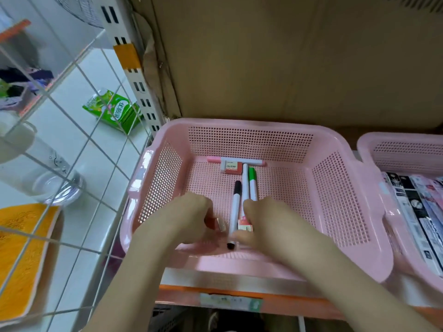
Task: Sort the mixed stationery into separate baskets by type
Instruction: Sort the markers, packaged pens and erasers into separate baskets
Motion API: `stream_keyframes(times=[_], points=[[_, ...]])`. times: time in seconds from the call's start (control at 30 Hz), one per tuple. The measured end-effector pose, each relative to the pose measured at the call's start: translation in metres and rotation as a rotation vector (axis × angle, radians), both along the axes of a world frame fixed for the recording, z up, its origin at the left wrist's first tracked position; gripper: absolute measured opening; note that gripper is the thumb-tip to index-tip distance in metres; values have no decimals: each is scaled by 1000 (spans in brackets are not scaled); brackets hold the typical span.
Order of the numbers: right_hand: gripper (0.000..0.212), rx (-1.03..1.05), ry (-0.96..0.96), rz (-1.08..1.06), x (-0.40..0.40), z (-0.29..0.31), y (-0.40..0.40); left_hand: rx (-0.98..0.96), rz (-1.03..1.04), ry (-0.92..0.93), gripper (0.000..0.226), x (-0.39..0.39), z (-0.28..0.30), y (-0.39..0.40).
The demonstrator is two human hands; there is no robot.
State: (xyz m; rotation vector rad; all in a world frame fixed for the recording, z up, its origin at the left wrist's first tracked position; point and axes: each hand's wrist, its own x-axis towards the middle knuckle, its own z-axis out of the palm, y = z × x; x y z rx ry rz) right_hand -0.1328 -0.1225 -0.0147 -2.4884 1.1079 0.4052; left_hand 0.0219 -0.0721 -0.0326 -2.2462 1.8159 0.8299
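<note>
Both hands' grip clamped on erasers: left hand [191, 218], right hand [265, 222]; another eraser [231, 167] reads "2B"

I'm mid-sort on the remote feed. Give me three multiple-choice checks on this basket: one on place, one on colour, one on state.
1. Where does the eraser marked 2B lie?
A. By the far wall of the pink basket
B. In the neighbouring basket
C. On the tiled floor

2. What colour is the cap of the marker beside the white one?
A. Blue
B. Green
C. Yellow

3. What is the left hand doing?
A. Resting flat outside the basket
B. Holding a black marker upright
C. Gripping a small red and silver object

Answers: 1 A, it sits under the pink marker at the far wall. 2 B, the cap is plainly green. 3 C, curled fingers enclose it.
</note>
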Motion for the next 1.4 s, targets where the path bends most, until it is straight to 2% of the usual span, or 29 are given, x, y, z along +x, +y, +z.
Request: stream_keyframes(times=[0.1,0.2,0.33,0.5,0.57,0.67,0.73,0.87,0.97,1.07,1.2,1.3,1.4], points=[[34,8,56,29,9,-4,-2,-12,-49,-41,19,-6,-5,-1],[17,-7,44,47,2,-5,-7,-13,-44,-37,18,-7,-4,-4],[22,-28,9,13,-13,2,-14,-30,56,32,24,-3,12,-5],[19,-13,-77,-79,-24,14,-39,-320,226,73,10,3,27,-43],[19,25,-108,-146,-27,14,-45,-396,189,34,7,3,25,-65],[24,83,-112,-234,-33,9,-48,-305,-25,-90,38,2,12,-89],[20,105,-101,-263,-37,4,-50,-231,-99,-144,45,1,5,-96],[19,104,-92,-288,-38,3,-54,-166,-131,-158,42,-1,-1,-99],[34,57,-55,-277,-27,2,-59,-73,-71,-213,30,-3,8,-93],[43,-6,44,-243,-8,-4,-62,-34,-64,-294,23,0,11,-83],[43,-3,187,-166,18,-9,-60,-18,-65,-422,16,5,7,-66],[38,-41,262,-155,27,-8,-57,-48,27,-371,17,9,4,-56],[39,-126,287,-145,24,-10,-57,-70,214,-86,25,7,12,-48]])
